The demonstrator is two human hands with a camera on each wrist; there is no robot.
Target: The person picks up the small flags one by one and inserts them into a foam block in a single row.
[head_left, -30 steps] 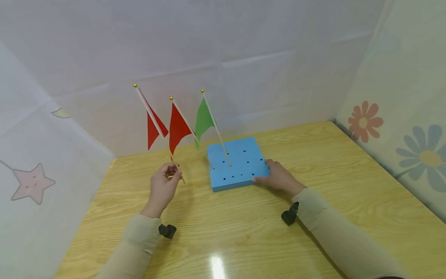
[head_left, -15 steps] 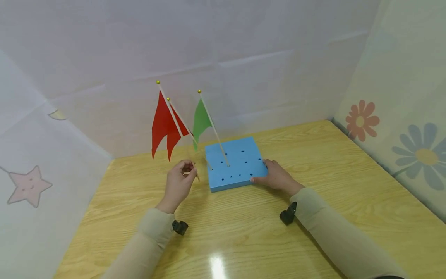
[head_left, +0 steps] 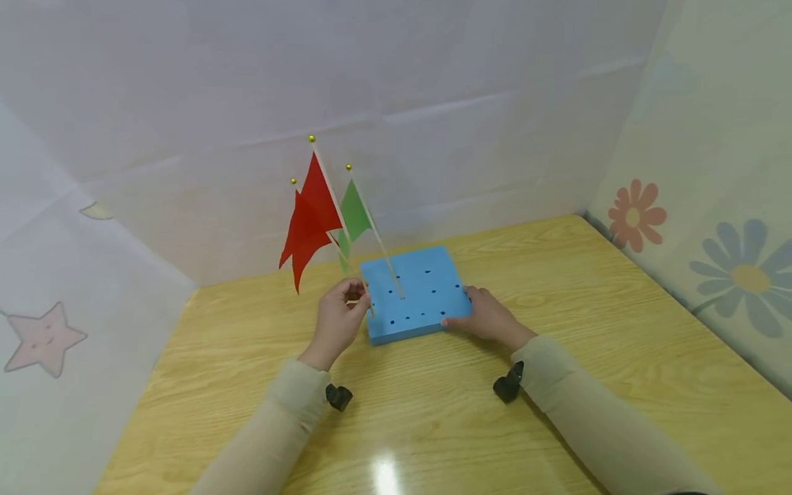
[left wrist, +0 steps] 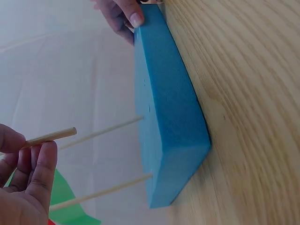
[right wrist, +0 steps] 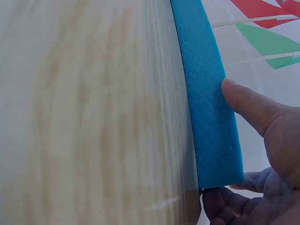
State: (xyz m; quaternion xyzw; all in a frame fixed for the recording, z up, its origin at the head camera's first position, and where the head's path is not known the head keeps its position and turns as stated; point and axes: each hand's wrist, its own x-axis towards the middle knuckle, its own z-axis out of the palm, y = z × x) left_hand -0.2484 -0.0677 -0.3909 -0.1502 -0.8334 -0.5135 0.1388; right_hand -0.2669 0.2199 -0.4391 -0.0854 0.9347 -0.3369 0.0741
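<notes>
My left hand [head_left: 339,320] pinches the lower stick of a red flag [head_left: 323,196] topped by a gold ball. In the left wrist view, the bare end of that stick [left wrist: 51,137] points at the holed face of a blue foam block [head_left: 413,278] and stands apart from it. A second red flag [head_left: 291,237] and a green flag [head_left: 355,210] stand tilted in holes of the block, and the held flag partly covers the other red one. My right hand [head_left: 491,320] grips the block's near right corner, thumb on its front edge, fingers at its side.
The block lies on a wood-grain table [head_left: 427,426] with several open holes on top. A pale cloth wall [head_left: 470,151] stands close behind the table, and printed cloths flank it left and right. Each wrist carries a small black camera [head_left: 339,397].
My left hand has carried its red flag rightward from beside the block to the block's left edge, and the flag now overlaps the standing red flag. My right hand keeps its grip.
</notes>
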